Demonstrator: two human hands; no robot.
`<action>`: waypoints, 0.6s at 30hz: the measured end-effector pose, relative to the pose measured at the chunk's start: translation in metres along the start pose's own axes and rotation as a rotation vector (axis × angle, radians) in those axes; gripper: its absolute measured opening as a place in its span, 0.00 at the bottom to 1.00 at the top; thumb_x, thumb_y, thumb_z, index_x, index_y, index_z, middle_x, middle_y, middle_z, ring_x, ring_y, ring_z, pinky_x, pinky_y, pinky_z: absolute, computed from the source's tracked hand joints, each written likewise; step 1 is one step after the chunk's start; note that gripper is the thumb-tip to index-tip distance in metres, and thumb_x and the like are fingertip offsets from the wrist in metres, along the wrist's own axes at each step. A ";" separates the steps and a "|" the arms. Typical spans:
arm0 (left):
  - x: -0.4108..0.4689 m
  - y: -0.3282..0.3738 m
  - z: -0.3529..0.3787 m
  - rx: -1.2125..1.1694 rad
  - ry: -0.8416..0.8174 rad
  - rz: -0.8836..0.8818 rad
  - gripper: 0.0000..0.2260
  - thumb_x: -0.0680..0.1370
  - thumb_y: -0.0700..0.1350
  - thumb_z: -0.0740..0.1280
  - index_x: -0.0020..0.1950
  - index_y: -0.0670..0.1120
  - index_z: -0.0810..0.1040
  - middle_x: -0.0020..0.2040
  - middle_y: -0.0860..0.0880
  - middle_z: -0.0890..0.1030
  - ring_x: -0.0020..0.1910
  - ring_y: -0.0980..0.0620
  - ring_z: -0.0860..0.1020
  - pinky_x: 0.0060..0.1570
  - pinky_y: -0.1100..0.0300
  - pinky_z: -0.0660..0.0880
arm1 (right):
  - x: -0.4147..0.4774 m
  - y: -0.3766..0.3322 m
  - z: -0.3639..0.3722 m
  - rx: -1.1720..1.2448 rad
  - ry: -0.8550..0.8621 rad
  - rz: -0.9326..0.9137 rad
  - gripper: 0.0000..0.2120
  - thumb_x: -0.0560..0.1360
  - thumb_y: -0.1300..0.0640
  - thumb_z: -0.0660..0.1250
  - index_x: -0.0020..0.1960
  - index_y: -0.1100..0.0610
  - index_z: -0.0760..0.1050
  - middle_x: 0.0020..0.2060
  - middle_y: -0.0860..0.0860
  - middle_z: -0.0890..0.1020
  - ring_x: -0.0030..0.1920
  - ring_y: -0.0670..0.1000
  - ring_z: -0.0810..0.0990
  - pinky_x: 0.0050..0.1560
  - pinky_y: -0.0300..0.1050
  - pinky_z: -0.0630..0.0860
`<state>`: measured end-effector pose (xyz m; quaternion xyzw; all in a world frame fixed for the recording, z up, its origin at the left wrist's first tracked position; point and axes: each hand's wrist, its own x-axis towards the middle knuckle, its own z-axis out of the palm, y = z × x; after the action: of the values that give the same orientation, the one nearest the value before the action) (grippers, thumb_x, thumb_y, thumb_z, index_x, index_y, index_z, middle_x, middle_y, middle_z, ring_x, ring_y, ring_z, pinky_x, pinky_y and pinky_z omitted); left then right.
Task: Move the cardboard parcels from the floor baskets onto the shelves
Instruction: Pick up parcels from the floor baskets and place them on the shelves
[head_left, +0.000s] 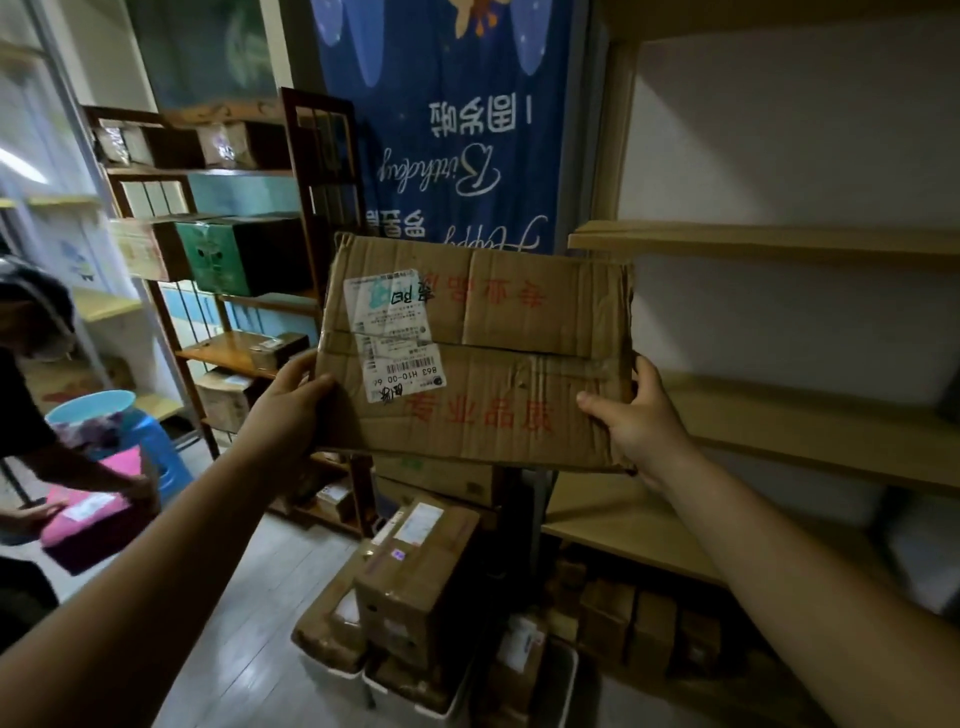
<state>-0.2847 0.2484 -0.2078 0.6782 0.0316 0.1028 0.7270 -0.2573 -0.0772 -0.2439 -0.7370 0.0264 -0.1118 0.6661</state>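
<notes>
A flat, creased cardboard parcel (498, 358) with a white shipping label and red print is held up at chest height in front of me. My left hand (291, 405) grips its lower left edge, and my right hand (634, 415) grips its lower right corner, thumb on the front face. The parcel hangs left of the pale wooden shelves (810, 436), level with a bare board. Below it, white floor baskets (563, 675) hold several taped cardboard parcels (421, 571).
A dark wooden rack (249, 358) with boxes stands at the back left, beside a blue birthday banner (452, 130). At the far left a person holds a pink parcel (93, 519) near a blue stool (156, 447). More small boxes (628, 618) sit under the lowest pale shelf.
</notes>
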 end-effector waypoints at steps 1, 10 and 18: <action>0.010 -0.001 -0.009 0.008 -0.009 0.001 0.14 0.83 0.41 0.55 0.67 0.53 0.68 0.54 0.49 0.75 0.53 0.47 0.77 0.45 0.50 0.76 | 0.004 0.002 0.012 -0.005 -0.005 -0.003 0.56 0.53 0.37 0.75 0.76 0.47 0.56 0.72 0.53 0.68 0.67 0.58 0.73 0.59 0.63 0.77; 0.111 -0.042 -0.046 0.023 -0.010 -0.096 0.18 0.83 0.44 0.56 0.73 0.53 0.64 0.60 0.46 0.75 0.55 0.45 0.77 0.44 0.47 0.78 | 0.078 0.029 0.085 -0.061 0.023 0.071 0.45 0.69 0.46 0.75 0.78 0.48 0.53 0.72 0.51 0.67 0.68 0.57 0.70 0.64 0.61 0.74; 0.240 -0.072 -0.045 0.089 0.022 -0.133 0.18 0.82 0.44 0.56 0.72 0.53 0.65 0.59 0.45 0.74 0.55 0.44 0.77 0.48 0.47 0.77 | 0.191 0.062 0.143 -0.057 -0.021 0.117 0.37 0.75 0.56 0.71 0.77 0.49 0.54 0.63 0.51 0.75 0.62 0.56 0.76 0.60 0.60 0.76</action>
<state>-0.0513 0.3339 -0.2598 0.7049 0.0891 0.0602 0.7011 -0.0360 0.0199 -0.2931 -0.7539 0.0659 -0.0641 0.6505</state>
